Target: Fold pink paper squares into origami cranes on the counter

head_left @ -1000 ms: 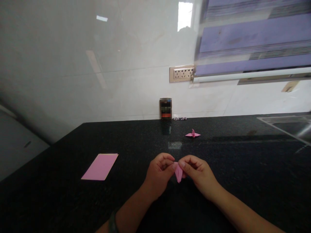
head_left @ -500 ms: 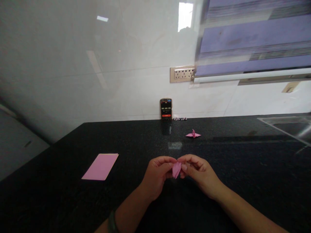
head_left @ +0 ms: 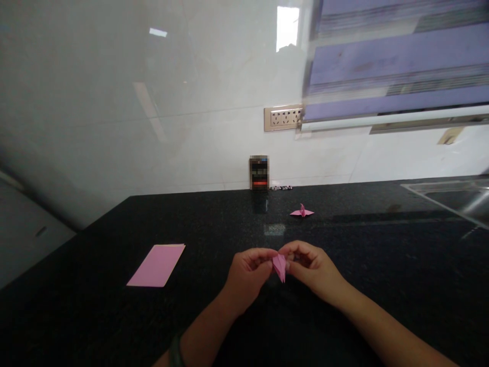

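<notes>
Between my hands is a small piece of folded pink paper (head_left: pixel 280 266), with a narrow forked end pointing down toward me. My left hand (head_left: pixel 250 275) pinches its left side between thumb and fingers. On the opposite side, my right hand (head_left: pixel 311 265) grips the paper the same way, the fingertips of both hands meeting near its top. Fingers partly cover the upper edges. Beyond my right hand, a finished pink paper crane (head_left: pixel 302 211) stands on the dark counter (head_left: pixel 214 219) with its wings spread.
A stack of pink paper sheets (head_left: pixel 157 265) lies on the left. Against the tiled wall (head_left: pixel 191 153) leans a phone (head_left: pixel 259 173), its screen blurred, beside a beaded strap (head_left: pixel 281 188). A metal sink (head_left: pixel 458 196) is at the far right, below a purple striped blind (head_left: pixel 382 66).
The folded paper has turned a little in my fingers, so its pointed lower end now leans to the right and shows a fork. Both hands keep their grip.
</notes>
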`<state>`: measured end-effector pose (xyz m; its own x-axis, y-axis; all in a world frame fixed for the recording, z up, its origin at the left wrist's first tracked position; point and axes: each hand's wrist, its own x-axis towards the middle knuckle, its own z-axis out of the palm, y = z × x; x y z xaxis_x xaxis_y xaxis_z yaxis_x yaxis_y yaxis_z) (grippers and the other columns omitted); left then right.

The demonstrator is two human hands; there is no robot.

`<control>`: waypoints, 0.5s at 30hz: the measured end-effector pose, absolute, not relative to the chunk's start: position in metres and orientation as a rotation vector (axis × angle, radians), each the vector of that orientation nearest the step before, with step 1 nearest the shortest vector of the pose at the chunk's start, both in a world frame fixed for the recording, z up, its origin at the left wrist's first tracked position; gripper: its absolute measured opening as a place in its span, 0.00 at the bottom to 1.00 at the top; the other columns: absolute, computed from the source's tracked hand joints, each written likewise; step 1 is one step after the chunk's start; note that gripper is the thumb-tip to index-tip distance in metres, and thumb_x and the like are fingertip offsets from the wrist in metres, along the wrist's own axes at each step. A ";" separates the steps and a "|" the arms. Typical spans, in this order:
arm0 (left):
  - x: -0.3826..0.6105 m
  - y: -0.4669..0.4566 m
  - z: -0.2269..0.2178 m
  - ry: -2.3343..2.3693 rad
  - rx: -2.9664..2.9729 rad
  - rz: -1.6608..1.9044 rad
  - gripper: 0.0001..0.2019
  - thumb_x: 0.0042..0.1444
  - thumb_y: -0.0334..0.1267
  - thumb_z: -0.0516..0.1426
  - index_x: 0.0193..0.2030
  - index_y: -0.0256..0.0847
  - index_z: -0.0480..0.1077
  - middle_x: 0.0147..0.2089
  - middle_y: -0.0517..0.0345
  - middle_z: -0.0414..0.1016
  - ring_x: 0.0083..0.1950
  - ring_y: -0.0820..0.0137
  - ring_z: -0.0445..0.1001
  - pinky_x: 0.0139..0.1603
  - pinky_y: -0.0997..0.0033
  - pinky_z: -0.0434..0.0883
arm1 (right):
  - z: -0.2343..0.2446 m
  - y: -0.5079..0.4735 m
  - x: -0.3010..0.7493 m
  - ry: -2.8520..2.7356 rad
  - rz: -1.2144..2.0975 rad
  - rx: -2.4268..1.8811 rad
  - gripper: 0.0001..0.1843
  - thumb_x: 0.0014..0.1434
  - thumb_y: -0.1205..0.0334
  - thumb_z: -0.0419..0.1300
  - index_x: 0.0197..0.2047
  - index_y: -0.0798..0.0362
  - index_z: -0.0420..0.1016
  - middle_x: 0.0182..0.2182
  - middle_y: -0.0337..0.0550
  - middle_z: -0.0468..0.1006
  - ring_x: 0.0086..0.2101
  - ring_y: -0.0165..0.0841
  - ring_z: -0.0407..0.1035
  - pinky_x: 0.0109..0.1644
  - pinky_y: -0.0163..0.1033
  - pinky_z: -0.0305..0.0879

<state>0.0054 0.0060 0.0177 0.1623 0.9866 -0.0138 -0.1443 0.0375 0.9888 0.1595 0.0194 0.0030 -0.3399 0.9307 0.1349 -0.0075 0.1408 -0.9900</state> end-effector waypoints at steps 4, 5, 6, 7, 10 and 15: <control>0.005 0.006 0.014 0.982 1.197 1.130 0.07 0.44 0.29 0.56 0.32 0.36 0.73 0.30 0.56 0.76 0.31 0.71 0.72 0.35 0.72 0.67 | 0.002 0.019 0.161 -1.605 1.254 -0.949 0.07 0.50 0.60 0.58 0.33 0.54 0.69 0.24 0.37 0.69 0.25 0.27 0.63 0.29 0.32 0.60; 0.005 0.006 0.013 0.967 1.190 1.125 0.07 0.44 0.30 0.56 0.32 0.36 0.73 0.30 0.56 0.76 0.31 0.71 0.72 0.35 0.72 0.68 | 0.002 0.019 0.161 -1.606 1.244 -0.951 0.07 0.51 0.60 0.57 0.32 0.54 0.69 0.23 0.37 0.69 0.25 0.27 0.63 0.29 0.33 0.60; 0.005 0.006 0.013 0.953 1.179 1.117 0.07 0.45 0.30 0.55 0.32 0.36 0.73 0.30 0.56 0.76 0.31 0.71 0.72 0.35 0.72 0.68 | 0.002 0.018 0.161 -1.603 1.241 -0.954 0.06 0.51 0.60 0.57 0.31 0.54 0.68 0.23 0.37 0.69 0.25 0.27 0.63 0.29 0.33 0.60; 0.005 0.006 0.012 0.940 1.167 1.110 0.07 0.45 0.30 0.55 0.32 0.36 0.73 0.30 0.56 0.76 0.31 0.72 0.72 0.35 0.71 0.68 | 0.002 0.018 0.161 -1.600 1.238 -0.957 0.06 0.52 0.60 0.56 0.30 0.54 0.68 0.22 0.37 0.69 0.24 0.27 0.63 0.29 0.33 0.60; 0.006 0.006 0.010 0.931 1.162 1.096 0.06 0.45 0.31 0.56 0.31 0.35 0.72 0.29 0.56 0.76 0.30 0.72 0.72 0.35 0.72 0.68 | 0.001 0.018 0.160 -1.616 1.219 -0.962 0.07 0.53 0.60 0.55 0.29 0.55 0.68 0.22 0.37 0.69 0.24 0.27 0.63 0.29 0.33 0.60; 0.005 0.008 0.005 0.948 1.194 1.078 0.07 0.43 0.33 0.59 0.32 0.35 0.71 0.29 0.56 0.75 0.29 0.73 0.71 0.31 0.75 0.66 | 0.003 0.017 0.160 -1.713 1.077 -0.993 0.07 0.55 0.62 0.53 0.28 0.54 0.68 0.22 0.37 0.69 0.25 0.27 0.64 0.31 0.33 0.61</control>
